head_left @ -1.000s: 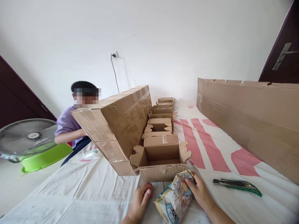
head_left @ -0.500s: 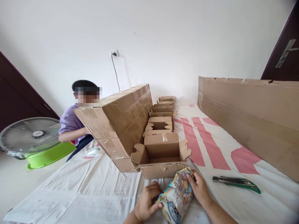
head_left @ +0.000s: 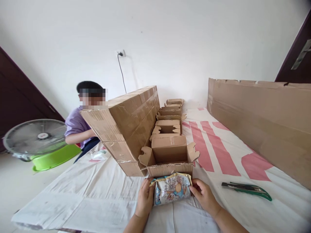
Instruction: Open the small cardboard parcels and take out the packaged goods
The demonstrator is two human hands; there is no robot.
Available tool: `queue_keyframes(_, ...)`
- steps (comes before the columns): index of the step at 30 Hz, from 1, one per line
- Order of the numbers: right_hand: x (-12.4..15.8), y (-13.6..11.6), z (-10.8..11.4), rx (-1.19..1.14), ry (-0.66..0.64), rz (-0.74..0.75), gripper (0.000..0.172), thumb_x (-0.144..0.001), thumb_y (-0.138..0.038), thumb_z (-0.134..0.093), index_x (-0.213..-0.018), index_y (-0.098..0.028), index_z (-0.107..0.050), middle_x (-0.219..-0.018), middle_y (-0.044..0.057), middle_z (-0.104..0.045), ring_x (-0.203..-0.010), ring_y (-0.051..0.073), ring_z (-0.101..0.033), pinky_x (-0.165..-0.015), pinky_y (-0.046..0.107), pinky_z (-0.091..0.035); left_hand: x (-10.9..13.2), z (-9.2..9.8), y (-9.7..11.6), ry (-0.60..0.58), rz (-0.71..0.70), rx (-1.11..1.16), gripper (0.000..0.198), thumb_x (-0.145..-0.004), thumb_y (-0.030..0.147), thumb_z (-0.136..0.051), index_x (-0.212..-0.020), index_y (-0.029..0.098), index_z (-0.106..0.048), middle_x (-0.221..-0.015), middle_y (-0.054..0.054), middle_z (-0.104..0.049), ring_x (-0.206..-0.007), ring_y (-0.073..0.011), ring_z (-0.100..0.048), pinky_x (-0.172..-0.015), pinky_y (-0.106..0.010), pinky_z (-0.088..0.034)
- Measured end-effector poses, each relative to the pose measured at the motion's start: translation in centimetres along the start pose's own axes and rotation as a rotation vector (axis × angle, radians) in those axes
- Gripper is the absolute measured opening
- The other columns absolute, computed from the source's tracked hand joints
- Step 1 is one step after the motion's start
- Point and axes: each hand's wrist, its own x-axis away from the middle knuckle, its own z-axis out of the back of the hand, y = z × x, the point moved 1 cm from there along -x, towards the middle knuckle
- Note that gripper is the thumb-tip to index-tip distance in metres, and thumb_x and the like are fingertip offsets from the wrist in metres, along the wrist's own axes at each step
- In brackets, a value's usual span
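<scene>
**Packet held level at the open box**

Across the right side, a long flat cardboard sheet (head_left: 262, 113) stands on edge along the white cloth-covered table (head_left: 92, 197), which carries pink stripes toward the far end. Left of centre, you have a stack of taped cartons (head_left: 126, 126) tipped toward the left, and just right of it a row of small open boxes (head_left: 170, 119) running away to the far wall. Nearest in that row sits the open box (head_left: 168, 157), its flaps spread, directly beyond your hands. At far left a person in a purple top (head_left: 77, 124) sits behind a fan (head_left: 35, 137) and a green basin (head_left: 55, 157). On the near right a green utility knife (head_left: 247, 189) lies on the cloth, well apart from your hands. Your left hand (head_left: 145, 199) and right hand (head_left: 205, 195) each clasp one end of the printed packet (head_left: 171, 191), fingers closed on it, holding it level and sideways just in front of the box's near wall.
</scene>
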Motion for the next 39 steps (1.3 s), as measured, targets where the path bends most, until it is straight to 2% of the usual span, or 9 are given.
queue_keyframes(10, 0.0, -0.3, -0.1, 0.006, -0.027, -0.028, 0.033, -0.093, -0.048, -0.05, -0.095, -0.018, -0.062, -0.082, 0.006, -0.07, -0.073, 0.02, -0.064, -0.068, 0.029, -0.05, -0.3, -0.3, -0.4, 0.021, 0.163, 0.046, 0.034, -0.093, 0.044, -0.047, -0.11, 0.02, -0.063, -0.109, -0.011, -0.069, -0.104, -0.0274, -0.064, -0.091, -0.044, -0.05)
queue_keyframes(15, 0.1, -0.3, -0.1, 0.006, -0.025, -0.033, 0.031, -0.093, -0.047, -0.05, -0.095, -0.018, -0.061, -0.081, 0.007, -0.07, -0.073, 0.02, -0.064, -0.067, 0.028, -0.049, 0.6, -0.5, -0.6, -0.069, 0.167, 0.127, 0.05, -0.09, 0.051, -0.049, -0.129, 0.019, -0.05, -0.092, -0.006, -0.067, -0.085, -0.0238, -0.065, -0.078, -0.038, -0.051)
queue_keyframes(20, 0.1, -0.6, -0.1, 0.008, -0.026, -0.028, 0.031, -0.092, -0.047, -0.05, -0.094, -0.018, -0.061, -0.082, 0.007, -0.07, -0.073, 0.02, -0.064, -0.067, 0.028, -0.049, 0.8, -1.0, -0.1, -0.156, 0.183, 0.178, 0.074, -0.084, 0.051, -0.061, -0.143, 0.019, -0.03, -0.072, 0.005, -0.054, -0.063, -0.0172, -0.053, -0.062, -0.03, -0.043)
queue_keyframes(23, 0.1, -0.6, 0.0, 0.014, -0.029, -0.026, 0.03, -0.092, -0.046, -0.051, -0.095, -0.018, -0.061, -0.082, 0.006, -0.069, -0.074, 0.019, -0.063, -0.068, 0.028, -0.049, 0.8, -1.1, 0.2, -0.149, 0.226, 0.19, 0.069, -0.083, 0.045, -0.064, -0.14, 0.019, -0.035, -0.074, 0.003, -0.056, -0.068, -0.0178, -0.056, -0.066, -0.031, -0.046)
queue_keyframes(26, 0.0, -0.3, -0.1, 0.026, -0.036, -0.032, 0.029, -0.089, -0.044, -0.055, -0.098, -0.018, -0.062, -0.082, 0.006, -0.069, -0.071, 0.019, -0.062, -0.065, 0.028, -0.048, 1.0, -1.1, -0.3, -0.047, 0.241, 0.167, 0.061, -0.081, 0.044, -0.067, -0.133, 0.02, -0.044, -0.077, 0.002, -0.058, -0.072, -0.0195, -0.06, -0.069, -0.033, -0.049)
queue_keyframes(29, 0.0, 0.1, -0.2, 0.043, -0.038, -0.045, 0.029, -0.085, -0.039, -0.058, -0.104, -0.017, -0.062, -0.086, 0.006, -0.07, -0.071, 0.018, -0.062, -0.063, 0.028, -0.047, 1.1, -1.3, -1.3, 0.091, 0.19, 0.086, 0.059, -0.079, 0.045, -0.067, -0.129, 0.021, -0.047, -0.094, -0.005, -0.063, -0.087, -0.0234, -0.064, -0.078, -0.038, -0.052)
queue_keyframes(33, 0.0, 0.4, -0.3, 0.061, -0.04, -0.052, 0.027, -0.084, -0.034, -0.058, -0.105, -0.017, -0.064, -0.088, 0.007, -0.071, -0.073, 0.019, -0.063, -0.065, 0.029, -0.049, 0.6, -1.3, -1.5, 0.151, 0.081, -0.037, 0.055, -0.085, 0.041, -0.063, -0.132, 0.022, -0.044, -0.127, -0.013, -0.055, -0.114, -0.0282, -0.057, -0.091, -0.046, -0.051)
queue_keyframes(37, 0.0, 0.1, -0.3, 0.077, -0.043, -0.042, 0.023, -0.083, -0.031, -0.058, -0.099, -0.017, -0.066, -0.085, 0.007, -0.071, -0.074, 0.02, -0.064, -0.066, 0.031, -0.05, -0.6, 0.4, 1.4, 0.271, -0.119, -0.23, 0.038, -0.088, 0.037, -0.061, -0.122, 0.022, -0.054, -0.126, -0.013, -0.052, -0.12, -0.03, -0.052, -0.097, -0.05, -0.046)
queue_keyframes(39, -0.1, -0.1, -0.3, 0.079, -0.043, -0.037, 0.02, -0.084, -0.03, -0.057, -0.096, -0.017, -0.067, -0.085, 0.007, -0.071, -0.074, 0.02, -0.065, -0.067, 0.032, -0.05, -1.6, 1.2, 3.5, 0.242, -0.239, -0.288, 0.021, -0.091, 0.032, -0.057, -0.109, 0.021, -0.059, -0.113, -0.011, -0.06, -0.11, -0.0279, -0.056, -0.093, -0.047, -0.047)
